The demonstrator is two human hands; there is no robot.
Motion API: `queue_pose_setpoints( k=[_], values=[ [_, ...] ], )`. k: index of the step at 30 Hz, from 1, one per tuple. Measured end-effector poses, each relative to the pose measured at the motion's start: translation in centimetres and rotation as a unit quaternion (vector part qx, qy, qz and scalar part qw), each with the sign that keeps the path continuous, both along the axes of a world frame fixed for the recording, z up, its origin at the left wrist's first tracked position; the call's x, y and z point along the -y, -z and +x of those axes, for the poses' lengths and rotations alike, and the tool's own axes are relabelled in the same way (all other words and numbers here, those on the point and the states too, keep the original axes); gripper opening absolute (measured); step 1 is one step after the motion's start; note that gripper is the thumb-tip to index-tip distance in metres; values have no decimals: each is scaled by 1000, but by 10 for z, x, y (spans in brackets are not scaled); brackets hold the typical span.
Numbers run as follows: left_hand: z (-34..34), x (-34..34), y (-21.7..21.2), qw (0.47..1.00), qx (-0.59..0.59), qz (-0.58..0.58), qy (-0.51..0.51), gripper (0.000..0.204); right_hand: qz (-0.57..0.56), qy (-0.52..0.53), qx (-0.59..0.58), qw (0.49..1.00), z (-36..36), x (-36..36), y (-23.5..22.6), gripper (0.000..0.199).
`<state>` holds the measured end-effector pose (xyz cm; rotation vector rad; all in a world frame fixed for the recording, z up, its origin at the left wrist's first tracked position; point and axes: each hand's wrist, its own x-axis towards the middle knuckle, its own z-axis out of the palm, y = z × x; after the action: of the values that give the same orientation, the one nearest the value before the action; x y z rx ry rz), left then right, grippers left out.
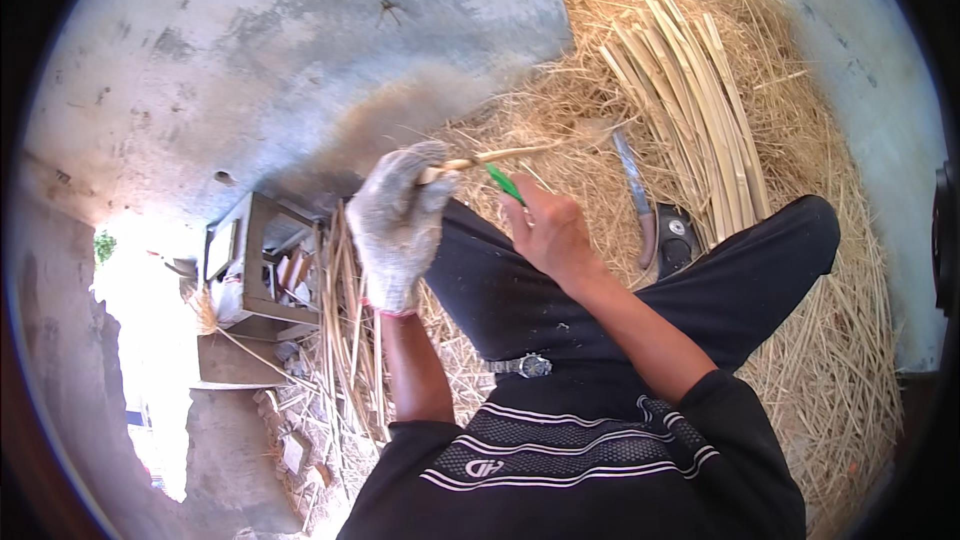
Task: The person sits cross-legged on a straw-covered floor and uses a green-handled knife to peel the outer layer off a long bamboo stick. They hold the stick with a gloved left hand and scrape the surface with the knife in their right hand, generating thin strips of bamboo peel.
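The gloved L hand (400, 210) is gripping a pale strip (510, 152) over the straw (590, 90), fingers curled tight; the bare R hand (550, 230) is pinching a green tool (507, 183) beside it. Prob. trimming (hard to tell); next stroke's needing a steady L grip.

Opening (150, 330): daylight glares in at my frame's left, burnt out to white.
Wall (260, 30): bright at upper left, shadowed lower down.
My left hand (398, 225): well lit, slightly soft.
Rim: fisheye bends my view, corners black.
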<state>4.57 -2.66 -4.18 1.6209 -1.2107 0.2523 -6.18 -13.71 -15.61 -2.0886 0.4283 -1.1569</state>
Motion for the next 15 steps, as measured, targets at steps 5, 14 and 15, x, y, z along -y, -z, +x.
queue_pose_setpoints(
  k=[5,14,15],
  values=[
    [-8,-2,-3,998,54,-10,-37,25,56,-7,-59,997,-16,-19,-23,20],
    [-11,3,9,996,-38,6,-74,29,207,30,-97,973,-61,-3,23,30],
    [-11,0,8,998,-50,-22,-35,30,237,-7,-67,969,-55,-1,-23,30]
  ],
)
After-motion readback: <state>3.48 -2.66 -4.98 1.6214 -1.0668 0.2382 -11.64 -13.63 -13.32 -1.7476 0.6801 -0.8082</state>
